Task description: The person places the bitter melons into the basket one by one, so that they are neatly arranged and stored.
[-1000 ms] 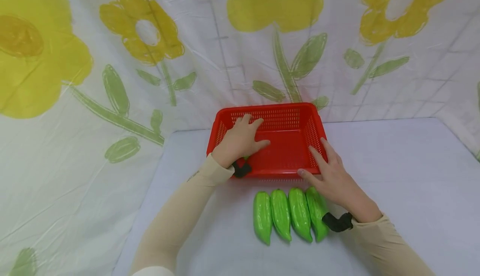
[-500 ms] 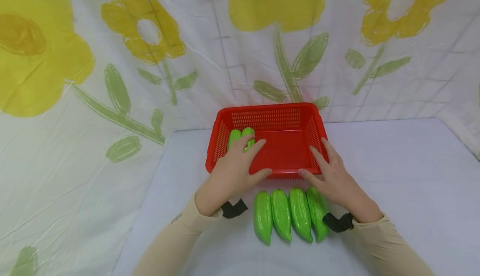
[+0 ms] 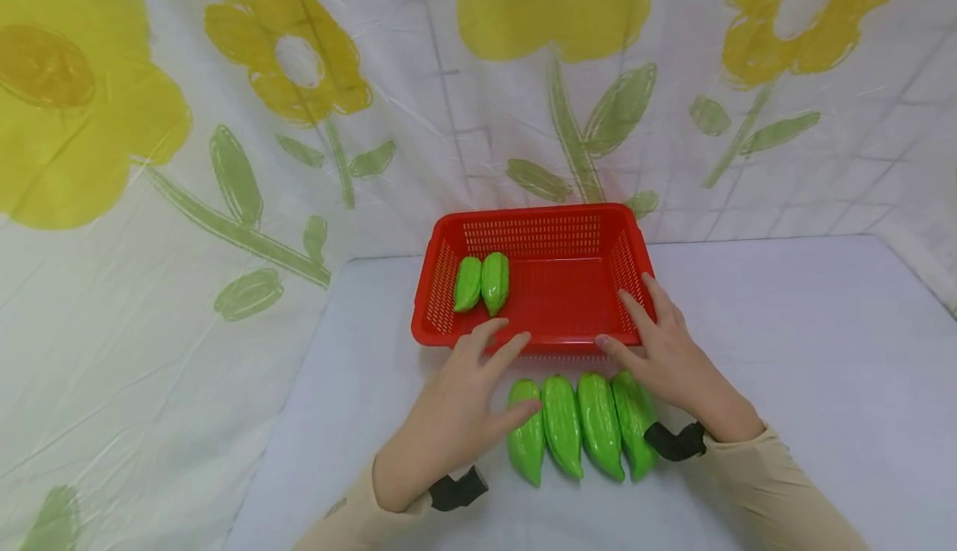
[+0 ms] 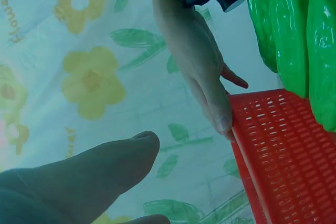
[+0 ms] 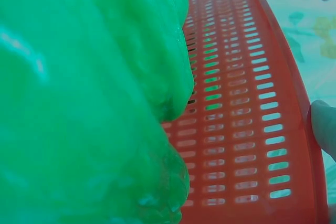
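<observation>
Several glossy green ridged gourds [image 3: 562, 426], tapered like bitter melons, lie side by side on the table in front of the red plastic basket [image 3: 553, 341]. Two more green gourds [image 3: 495, 282] sit inside the basket at its left end. My left hand [image 3: 456, 418], fingers spread, hovers beside the row; its thumb overlaps the leftmost gourd in the head view and holds nothing. My right hand [image 3: 673, 356] rests with spread, fairly straight fingers at the basket's front right corner, the thumb [image 5: 323, 124] touching the rim. The rightmost gourd is partly hidden by that hand.
A white-covered table [image 3: 792, 351] carries the basket and gourds. Behind it hangs a white curtain [image 3: 419, 119] printed with yellow flowers, close to the basket's back edge. Black wrist mounts [image 3: 676, 443] sit under both wrists.
My left hand has drawn back out of the basket toward me, uncovering the two gourds inside, and now sits by the row. The right hand stays at the basket corner.
</observation>
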`<state>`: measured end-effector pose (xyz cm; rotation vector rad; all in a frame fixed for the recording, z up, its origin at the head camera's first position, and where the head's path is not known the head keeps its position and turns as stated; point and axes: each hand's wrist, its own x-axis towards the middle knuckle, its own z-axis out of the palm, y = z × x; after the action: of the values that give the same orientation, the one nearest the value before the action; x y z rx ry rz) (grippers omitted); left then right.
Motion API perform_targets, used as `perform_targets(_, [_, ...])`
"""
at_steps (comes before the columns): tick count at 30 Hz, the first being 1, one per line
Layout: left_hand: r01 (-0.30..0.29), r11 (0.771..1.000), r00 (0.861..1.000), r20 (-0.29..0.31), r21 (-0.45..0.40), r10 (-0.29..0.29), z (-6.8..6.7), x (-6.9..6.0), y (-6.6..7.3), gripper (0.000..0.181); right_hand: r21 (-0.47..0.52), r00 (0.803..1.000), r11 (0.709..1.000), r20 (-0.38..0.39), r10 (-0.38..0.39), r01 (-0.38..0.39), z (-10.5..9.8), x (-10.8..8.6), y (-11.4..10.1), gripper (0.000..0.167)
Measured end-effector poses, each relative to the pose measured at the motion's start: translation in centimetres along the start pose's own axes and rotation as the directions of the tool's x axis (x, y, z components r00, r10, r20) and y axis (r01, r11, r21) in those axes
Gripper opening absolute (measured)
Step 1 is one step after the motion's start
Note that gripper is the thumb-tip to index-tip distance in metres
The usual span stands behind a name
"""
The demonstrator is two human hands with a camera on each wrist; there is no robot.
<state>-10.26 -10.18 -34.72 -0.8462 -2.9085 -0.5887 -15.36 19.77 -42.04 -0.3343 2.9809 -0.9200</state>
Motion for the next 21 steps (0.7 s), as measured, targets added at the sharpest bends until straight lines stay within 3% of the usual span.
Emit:
perform_targets(10, [0.051,0.998,0.997,0.068,-0.048,-0.047,1.5,-1.4,-0.2,0.077,0.002,1.0,1.0,-0.001,-0.007,0.007,-0.1,-0.1,-0.1,0.093])
perform_targets(21, [0.06,0.997,0.988,0.143,-0.052,-0.052,4.1,-2.2,-0.6,0.073,0.003,1.0,1.0,0.0,-0.01,0.01,-0.2,-0.1,-0.3,0.093])
